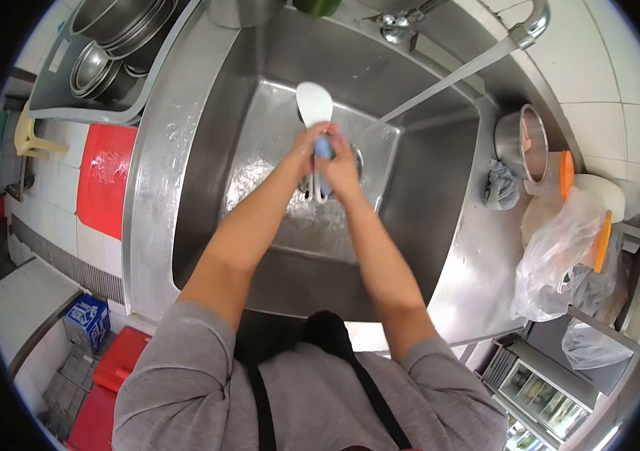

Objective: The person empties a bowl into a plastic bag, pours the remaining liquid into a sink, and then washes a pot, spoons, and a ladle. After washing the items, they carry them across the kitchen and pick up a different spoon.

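Note:
Over the sink basin [282, 225], my left hand [305, 150] is closed around a white rice paddle [314, 103], whose broad head points away from me. Pale handle ends [318, 194] stick out below my hands. My right hand [343, 165] presses a blue scrubbing sponge [323, 146] against the paddle's handle, its fingers wrapped round. The drain behind them is partly hidden by my hands.
Water streams from the faucet [532, 31] into the basin's right side. A metal pot [511, 143], a grey cloth [501, 186] and plastic bags [560, 255] stand on the right. A grey tub [98, 113] of metal bowls sits at upper left.

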`<state>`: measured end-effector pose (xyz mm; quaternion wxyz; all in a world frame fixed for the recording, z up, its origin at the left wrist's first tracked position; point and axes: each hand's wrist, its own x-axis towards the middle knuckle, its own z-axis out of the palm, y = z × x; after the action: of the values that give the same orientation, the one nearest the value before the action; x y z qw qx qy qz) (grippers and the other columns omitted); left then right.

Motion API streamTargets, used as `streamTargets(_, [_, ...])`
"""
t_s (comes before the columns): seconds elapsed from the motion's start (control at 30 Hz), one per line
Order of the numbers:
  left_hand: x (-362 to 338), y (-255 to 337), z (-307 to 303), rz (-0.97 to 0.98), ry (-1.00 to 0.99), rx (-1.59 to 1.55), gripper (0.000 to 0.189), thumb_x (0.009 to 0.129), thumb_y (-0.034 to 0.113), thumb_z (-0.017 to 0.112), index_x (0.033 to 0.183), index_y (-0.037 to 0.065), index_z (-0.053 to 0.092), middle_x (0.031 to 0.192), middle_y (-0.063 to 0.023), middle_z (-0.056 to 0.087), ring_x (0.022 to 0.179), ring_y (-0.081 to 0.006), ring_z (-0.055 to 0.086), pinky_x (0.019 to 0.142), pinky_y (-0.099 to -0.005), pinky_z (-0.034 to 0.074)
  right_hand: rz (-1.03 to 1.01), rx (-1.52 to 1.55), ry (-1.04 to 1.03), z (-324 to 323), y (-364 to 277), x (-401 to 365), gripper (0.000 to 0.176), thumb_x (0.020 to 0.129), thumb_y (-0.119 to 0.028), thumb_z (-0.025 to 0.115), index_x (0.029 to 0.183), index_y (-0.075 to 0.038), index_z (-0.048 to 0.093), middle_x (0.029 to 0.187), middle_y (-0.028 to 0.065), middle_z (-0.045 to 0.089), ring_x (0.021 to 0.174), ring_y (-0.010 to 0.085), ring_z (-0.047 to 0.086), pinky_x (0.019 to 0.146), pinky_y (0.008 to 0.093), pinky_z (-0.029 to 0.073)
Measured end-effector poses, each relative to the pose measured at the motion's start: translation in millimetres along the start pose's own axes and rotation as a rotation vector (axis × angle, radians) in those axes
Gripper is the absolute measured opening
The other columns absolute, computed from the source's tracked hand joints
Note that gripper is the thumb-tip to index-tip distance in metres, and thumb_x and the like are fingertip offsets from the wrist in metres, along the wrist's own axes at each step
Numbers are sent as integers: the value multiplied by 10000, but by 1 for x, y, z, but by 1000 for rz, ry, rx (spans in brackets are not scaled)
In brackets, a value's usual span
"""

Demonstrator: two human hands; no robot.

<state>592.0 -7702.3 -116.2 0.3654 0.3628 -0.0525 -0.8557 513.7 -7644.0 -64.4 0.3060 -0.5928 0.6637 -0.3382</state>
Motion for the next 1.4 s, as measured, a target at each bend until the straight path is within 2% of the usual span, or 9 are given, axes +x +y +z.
streamTargets(0.07, [13, 2, -16, 278, 290, 251, 354, 726, 385, 590, 788, 37, 567, 625, -42, 529, 558, -149, 509, 514, -290, 410, 579, 555, -105, -26, -38, 10, 419, 631, -96, 567, 1033, 4, 504, 861, 157, 545, 855, 295, 548, 722, 332, 433])
streamTargets(0.1, [7, 8, -18, 280, 295, 248, 354, 726, 385, 590, 788, 37, 567, 625, -42, 529, 558, -149, 509, 514, -290, 410, 532, 558, 64, -13, -15, 18, 350, 629, -150, 616, 934, -3, 525, 679, 113, 565, 686, 273, 579, 611, 318, 444])
streamTargets(0.17, [-9, 27, -32, 285, 636, 385, 266, 747, 288, 571, 652, 41, 555, 545, -32, 487, 475, -134, 457, 458, -294, 372, 526, 277, 75, 11, 26, 22, 375, 619, -175, 637, 929, 0, 520, 726, 129, 573, 715, 266, 578, 629, 321, 443])
streamTargets(0.37, [-17, 8, -106, -88, 473, 247, 244, 796, 262, 523, 758, 22, 507, 571, -61, 497, 430, -138, 444, 429, -278, 392, 579, -541, -274, 69, 70, -25, 528, 581, -157, 673, 1044, -16, 463, 937, 200, 566, 870, 299, 559, 749, 357, 433])
streamTargets(0.73, [-27, -49, -25, -85, 182, 330, 267, 835, 239, 472, 930, -8, 508, 839, -96, 541, 672, -195, 519, 581, -351, 444, 344, -494, -284, -5, 0, -60, 511, 644, -72, 585, 1117, -110, 394, 1144, 275, 326, 927, 457, 455, 770, 451, 414])
streamTargets(0.87, [-22, -39, -25, -173, 86, 217, 270, 827, 193, 476, 1006, -9, 482, 826, -101, 539, 692, -209, 548, 587, -355, 462, -84, -285, -324, -27, 3, -56, 545, 657, -177, 629, 1162, -143, 425, 1164, 241, 326, 1010, 413, 407, 861, 427, 362])
streamTargets(0.93, [-25, -33, -20, -172, -21, 120, 266, 826, 184, 472, 1011, -6, 489, 824, -104, 553, 686, -205, 559, 582, -337, 471, 48, 29, 89, -31, -9, -41, 466, 681, -274, 633, 1103, -139, 487, 1169, 230, 335, 1011, 399, 397, 845, 422, 360])
streamTargets(1.07, [-35, -27, -4, -104, 18, 386, 294, 835, 257, 480, 952, -8, 527, 794, -103, 594, 568, -141, 540, 466, -268, 445, -289, -386, 283, -15, 12, 14, 425, 753, -413, 539, 1063, -121, 520, 1061, 224, 434, 968, 396, 428, 811, 422, 374])
streamTargets(1.4, [-60, -4, -95, 94, 378, 295, 242, 686, 191, 677, 830, 34, 562, 568, -6, 510, 463, -93, 459, 404, -228, 359, 682, -550, -315, 85, 110, -11, 619, 637, -316, 643, 1152, -52, 423, 1084, 219, 499, 1017, 306, 492, 861, 344, 391])
